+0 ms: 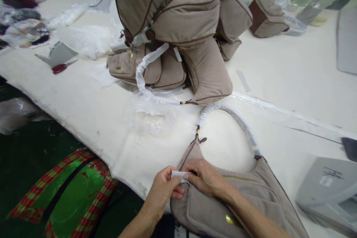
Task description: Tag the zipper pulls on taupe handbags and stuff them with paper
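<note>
A taupe ribbed shoulder bag [259, 193] with dark piping lies in front of me at the table's near edge, its strap wrapped in white film [237, 113]. Above the bag's left end, a small white strip [180, 175] is pinched between both hands. My left hand [166, 186] grips the strip's left end with thumb and fingers. On its right end, my right hand [203, 174] closes with thumb and forefinger while resting over the bag. A gold plate [232, 220] shows on the front pocket. The bag's lower edge is out of view.
Several similar bags [192, 15] are heaped at the table's back. Scissors with red handles [60, 68] and clear plastic [153, 115] lie to the left. A grey box-like object [326, 178] stands at right. A red-green plaid bag [67, 193] sits below the table's left edge.
</note>
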`<state>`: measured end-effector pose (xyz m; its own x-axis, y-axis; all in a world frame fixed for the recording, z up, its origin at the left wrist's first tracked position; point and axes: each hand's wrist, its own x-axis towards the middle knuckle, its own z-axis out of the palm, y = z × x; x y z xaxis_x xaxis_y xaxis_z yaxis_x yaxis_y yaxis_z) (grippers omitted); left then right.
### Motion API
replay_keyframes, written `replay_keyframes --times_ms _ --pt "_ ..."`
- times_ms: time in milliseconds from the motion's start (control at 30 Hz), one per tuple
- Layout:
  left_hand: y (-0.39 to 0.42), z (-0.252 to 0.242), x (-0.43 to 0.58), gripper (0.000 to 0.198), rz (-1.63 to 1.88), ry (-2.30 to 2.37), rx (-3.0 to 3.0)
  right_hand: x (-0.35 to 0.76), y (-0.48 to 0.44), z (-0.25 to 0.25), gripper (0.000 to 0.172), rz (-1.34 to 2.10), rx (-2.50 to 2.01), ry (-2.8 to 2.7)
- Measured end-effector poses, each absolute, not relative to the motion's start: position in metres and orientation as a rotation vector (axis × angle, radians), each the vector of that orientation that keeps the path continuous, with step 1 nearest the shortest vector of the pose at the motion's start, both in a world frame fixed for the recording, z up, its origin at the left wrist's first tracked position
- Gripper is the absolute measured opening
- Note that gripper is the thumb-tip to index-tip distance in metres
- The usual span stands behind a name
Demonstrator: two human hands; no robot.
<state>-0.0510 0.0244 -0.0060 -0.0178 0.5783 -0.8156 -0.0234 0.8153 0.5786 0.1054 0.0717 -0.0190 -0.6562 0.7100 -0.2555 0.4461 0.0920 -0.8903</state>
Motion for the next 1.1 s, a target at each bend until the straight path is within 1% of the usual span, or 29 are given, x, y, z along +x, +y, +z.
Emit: replay_keyframes --times_ms 200,300,433,567,667,833,967,1100 --pt "0.021 -0.010 -0.039 0.013 0.647 1.582 0.368 0.098 0.056 -0.023 0.019 1.226 -1.132 -2.253" --pt "0.017 -0.013 -0.035 0.008 0.701 1.612 0.438 0.098 0.050 -0.025 0.022 1.154 -1.153 -2.277" --pt "0.015 -0.011 -0.035 0.009 0.726 1.621 0.531 0.103 0.054 -0.017 0.020 1.288 -1.125 -2.228" --pt "0.014 -0.009 -0.036 0.006 0.720 1.616 0.587 0.105 0.062 -0.002 0.012 1.471 -1.132 -2.178" --pt "0.013 -0.010 -0.037 0.003 0.730 1.601 0.612 0.104 0.062 0.000 0.005 1.446 -1.211 -2.192" --pt "0.013 -0.011 -0.038 0.003 0.724 1.587 0.620 0.101 0.055 -0.008 0.004 1.295 -1.235 -2.280" --pt "0.012 -0.011 -0.039 0.003 0.715 1.594 0.637 0.100 0.057 -0.005 0.002 1.419 -1.276 -2.178" --pt "0.010 -0.011 -0.040 0.003 0.713 1.602 0.668 0.098 0.065 -0.001 0.010 1.556 -1.354 -2.163"
